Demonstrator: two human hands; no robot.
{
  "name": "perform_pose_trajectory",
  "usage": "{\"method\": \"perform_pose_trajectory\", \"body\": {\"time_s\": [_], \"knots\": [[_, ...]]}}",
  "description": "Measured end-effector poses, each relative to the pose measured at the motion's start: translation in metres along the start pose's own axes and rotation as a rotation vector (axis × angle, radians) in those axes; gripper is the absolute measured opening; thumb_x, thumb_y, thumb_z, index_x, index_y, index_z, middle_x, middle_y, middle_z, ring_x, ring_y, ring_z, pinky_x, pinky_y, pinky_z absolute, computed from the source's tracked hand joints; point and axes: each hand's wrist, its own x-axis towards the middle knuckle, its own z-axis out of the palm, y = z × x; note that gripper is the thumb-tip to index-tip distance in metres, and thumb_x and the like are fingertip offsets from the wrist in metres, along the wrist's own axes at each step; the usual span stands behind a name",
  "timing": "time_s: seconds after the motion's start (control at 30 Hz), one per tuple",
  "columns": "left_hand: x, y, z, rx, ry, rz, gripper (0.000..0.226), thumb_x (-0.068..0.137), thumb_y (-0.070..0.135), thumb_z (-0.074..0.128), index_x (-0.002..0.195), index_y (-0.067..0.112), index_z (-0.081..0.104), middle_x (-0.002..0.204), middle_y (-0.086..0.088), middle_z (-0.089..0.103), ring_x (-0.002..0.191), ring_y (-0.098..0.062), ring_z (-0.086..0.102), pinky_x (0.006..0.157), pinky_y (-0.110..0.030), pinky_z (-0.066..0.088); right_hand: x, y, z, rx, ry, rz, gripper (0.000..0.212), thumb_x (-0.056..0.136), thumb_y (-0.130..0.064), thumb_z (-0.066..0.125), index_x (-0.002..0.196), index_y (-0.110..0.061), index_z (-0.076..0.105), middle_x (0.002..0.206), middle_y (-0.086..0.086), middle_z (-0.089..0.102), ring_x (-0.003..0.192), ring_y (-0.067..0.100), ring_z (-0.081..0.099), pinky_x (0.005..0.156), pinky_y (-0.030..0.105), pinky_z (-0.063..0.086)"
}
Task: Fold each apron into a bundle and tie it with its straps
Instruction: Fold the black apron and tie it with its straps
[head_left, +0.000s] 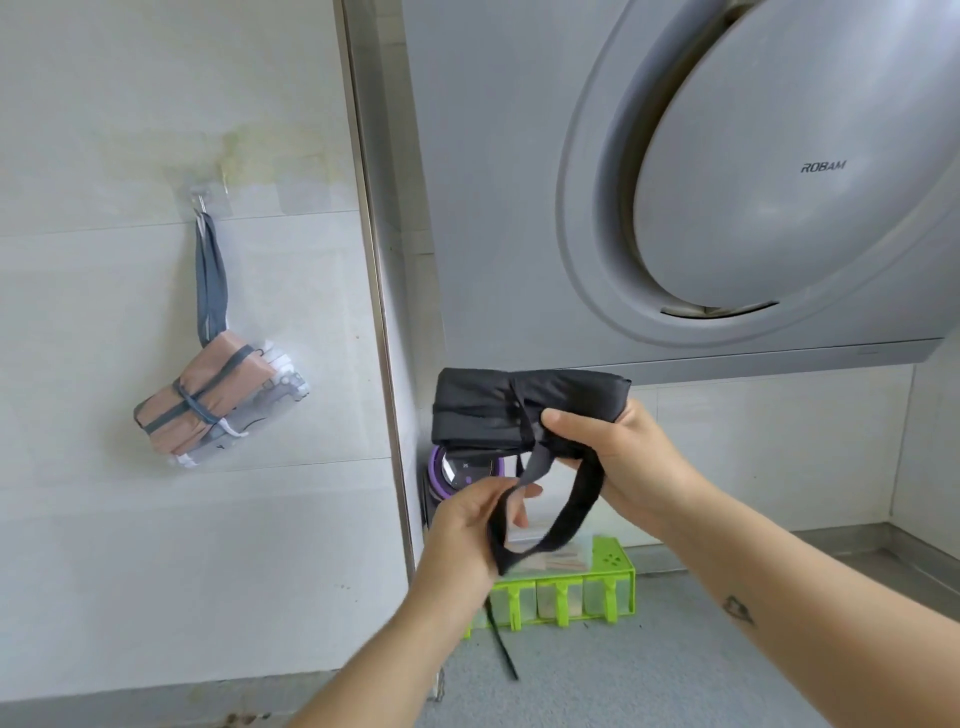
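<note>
A black apron bundle (488, 410), folded flat and wrapped with its straps, is held in the air in front of the range hood. My right hand (623, 457) grips its right end with the thumb across the front. A black strap loop (566, 514) hangs from the bundle. My left hand (467, 530) pinches this strap below the bundle, and a thin strap end (501, 644) dangles under that hand. On the left wall a pink apron bundle (208, 395), tied with grey straps, hangs from a hook (200, 200) together with a white one behind it.
A large grey range hood (753, 182) fills the upper right. Below the hands are a purple-rimmed round appliance (441, 470) and a green plastic rack (613, 577) on the grey counter (649, 675). A metal trim strip (379, 312) divides the tiled wall.
</note>
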Motion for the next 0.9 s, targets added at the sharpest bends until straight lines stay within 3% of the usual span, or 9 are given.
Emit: {"method": "perform_pose_trajectory", "body": {"time_s": [0.1,0.23,0.33,0.4,0.53,0.67,0.73,0.83,0.9], "knots": [[-0.005,0.006,-0.008,0.601,-0.008,0.307,0.021,0.096,0.02,0.053,0.085,0.021,0.07,0.069,0.012,0.066,0.066,0.003,0.058,0.063,-0.009,0.042,0.003,0.003,-0.01,-0.383,0.1,-0.162,0.016,0.084,0.008,0.061,0.097,0.0,0.064,0.085,0.006,0.07,0.081,0.015,0.068,0.073,0.023,0.052],[0.001,0.033,-0.027,1.236,-0.029,0.639,0.021,0.098,0.033,0.048,0.097,0.026,0.068,0.087,0.012,0.06,0.078,-0.006,0.057,0.069,-0.025,0.046,0.002,0.002,-0.02,-0.54,0.058,-0.196,0.016,0.082,0.007,0.063,0.096,-0.001,0.064,0.078,-0.009,0.068,0.079,0.009,0.066,0.072,0.017,0.05],[0.003,0.057,-0.032,1.364,-0.059,0.839,0.025,0.099,0.035,0.046,0.095,0.027,0.068,0.089,0.009,0.061,0.08,-0.016,0.061,0.065,-0.026,0.043,-0.002,0.002,-0.019,-0.665,-0.035,-0.206,0.02,0.08,0.009,0.064,0.089,-0.009,0.064,0.07,-0.018,0.064,0.071,0.001,0.062,0.067,0.012,0.046],[0.006,0.071,-0.035,1.395,-0.095,0.857,0.024,0.098,0.038,0.046,0.095,0.03,0.068,0.092,0.011,0.061,0.084,-0.013,0.059,0.069,-0.026,0.044,-0.007,0.0,-0.015,-0.716,-0.124,-0.197,0.022,0.081,0.007,0.065,0.083,-0.014,0.06,0.066,-0.019,0.062,0.066,0.0,0.058,0.064,0.01,0.042],[0.02,0.088,-0.052,1.158,-0.246,0.593,0.011,0.088,0.03,0.065,0.08,0.03,0.072,0.087,0.014,0.057,0.079,-0.007,0.058,0.077,-0.034,0.048,-0.012,-0.013,-0.014,-0.72,-0.235,-0.16,0.017,0.082,0.002,0.067,0.082,-0.012,0.058,0.067,-0.012,0.061,0.066,0.007,0.058,0.063,0.015,0.044],[0.025,0.089,-0.057,0.924,-0.386,0.457,0.015,0.082,0.017,0.073,0.071,0.027,0.072,0.082,0.015,0.06,0.073,-0.001,0.059,0.07,-0.012,0.043,-0.015,-0.025,-0.012,-0.687,-0.421,-0.049,0.018,0.082,0.008,0.066,0.085,-0.009,0.061,0.073,-0.01,0.064,0.07,0.007,0.062,0.065,0.018,0.047],[0.029,0.083,-0.06,0.713,-0.457,0.311,0.012,0.079,0.019,0.073,0.069,0.025,0.072,0.076,0.012,0.062,0.069,0.0,0.058,0.068,-0.01,0.042,-0.015,-0.031,-0.011,-0.591,-0.497,0.021,0.02,0.082,0.011,0.064,0.085,-0.009,0.063,0.075,-0.008,0.067,0.073,0.008,0.063,0.067,0.018,0.049],[0.026,0.074,-0.059,0.376,-0.498,0.109,0.012,0.073,0.035,0.075,0.07,0.022,0.074,0.074,0.0,0.065,0.066,-0.01,0.059,0.062,-0.015,0.046,-0.015,-0.03,-0.01,-0.315,-0.507,0.074,0.021,0.078,0.007,0.062,0.09,-0.008,0.071,0.09,0.006,0.071,0.084,0.02,0.068,0.075,0.027,0.052],[0.022,0.059,-0.054,0.032,-0.454,-0.018,0.009,0.064,0.01,0.081,0.067,0.014,0.074,0.066,-0.005,0.067,0.055,-0.013,0.062,0.052,-0.019,0.051,-0.015,-0.023,-0.006,-0.133,-0.441,0.091,0.022,0.076,0.006,0.063,0.09,-0.008,0.074,0.093,0.011,0.072,0.087,0.023,0.068,0.077,0.029,0.054]]}}
